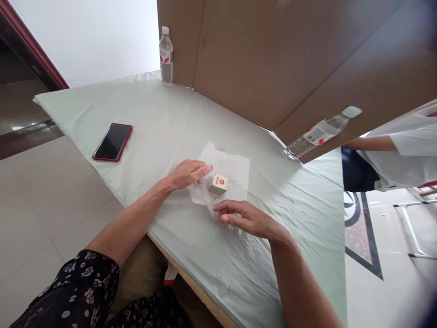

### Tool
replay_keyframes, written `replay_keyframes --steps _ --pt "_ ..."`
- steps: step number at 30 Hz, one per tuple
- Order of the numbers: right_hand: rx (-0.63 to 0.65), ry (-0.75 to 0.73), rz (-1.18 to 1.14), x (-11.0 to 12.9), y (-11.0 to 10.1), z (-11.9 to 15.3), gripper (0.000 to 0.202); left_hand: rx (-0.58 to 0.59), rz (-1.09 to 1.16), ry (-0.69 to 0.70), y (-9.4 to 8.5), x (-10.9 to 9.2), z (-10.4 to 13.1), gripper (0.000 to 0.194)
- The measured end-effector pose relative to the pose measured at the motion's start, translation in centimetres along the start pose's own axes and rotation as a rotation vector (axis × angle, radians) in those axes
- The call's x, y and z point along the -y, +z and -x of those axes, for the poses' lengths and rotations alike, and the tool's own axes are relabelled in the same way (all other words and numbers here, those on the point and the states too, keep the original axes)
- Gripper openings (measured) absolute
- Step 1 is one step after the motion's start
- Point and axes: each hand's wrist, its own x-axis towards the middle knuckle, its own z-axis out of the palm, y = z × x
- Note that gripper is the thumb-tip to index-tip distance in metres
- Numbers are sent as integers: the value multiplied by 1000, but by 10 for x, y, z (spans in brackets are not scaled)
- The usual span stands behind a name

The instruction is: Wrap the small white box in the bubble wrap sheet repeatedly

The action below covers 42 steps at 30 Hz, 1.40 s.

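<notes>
A small cream-coloured box (218,183) with red print rests on a crinkled, translucent white sheet (237,166) that looks like bubble wrap. Just left of the box is my left hand (191,174), its fingers stretched out over the sheet's edge and holding nothing. My right hand (247,217) hovers at the near right side of the sheet, fingers loosely bent and apart, with nothing between them. Both hands are clear of the box. Whether the fingertips touch the sheet I cannot tell.
A pale green cloth covers the table (143,105). A phone (113,142) with a red case lies at left. Brown cardboard panels (273,54) stand behind, with one water bottle (166,57) at the back and another bottle (321,132) at right. A person (409,155) is beyond.
</notes>
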Motion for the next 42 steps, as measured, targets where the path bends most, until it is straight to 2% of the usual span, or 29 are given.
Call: replay_keyframes --steps 1,3,5,7,10,13,16,18,22,24,26,27,29,31,33,37,42 --pt "-45 21 45 -2 2 0 26 13 -93 13 2 0 0 46" --pt "-265 47 108 -6 5 -3 24 22 -270 102 5 2 -1 44" --pt "-532 37 177 -10 6 -11 24 31 -353 208 8 4 -1 58" --pt "-702 -12 281 -14 9 -24 35 66 -374 244 9 6 0 79" --pt "-686 -57 390 -19 14 -43 53 156 -418 219 10 7 2 98" --pt "-726 -36 390 -27 10 -45 47 220 -502 220 11 7 3 103" --pt "-924 22 360 -43 -9 -23 51 251 -561 212 11 8 2 104" --pt "-1018 122 360 -58 -25 0 54 256 -576 188 10 9 2 104" --pt "-1012 356 478 -79 -45 37 59 248 -558 158 8 9 2 103" --pt "-1108 312 584 -75 -40 42 58 247 -547 172 8 9 2 101" --pt "-1177 134 673 -62 -26 33 51 244 -546 183 8 10 1 101" --pt "-1144 11 699 -54 -18 25 49 240 -549 183 9 11 1 101" --pt "-920 -121 701 -42 0 5 53 227 -559 175 9 13 1 103" --pt "-691 -129 708 -40 13 -15 66 220 -572 163 9 14 1 106" --pt "-547 -51 715 -46 18 -26 81 230 -589 146 8 15 1 108" --pt "-393 16 731 -65 12 -20 105 268 -613 107 4 16 0 113" --pt "-331 11 718 -64 4 -8 108 299 -619 84 0 15 0 113"
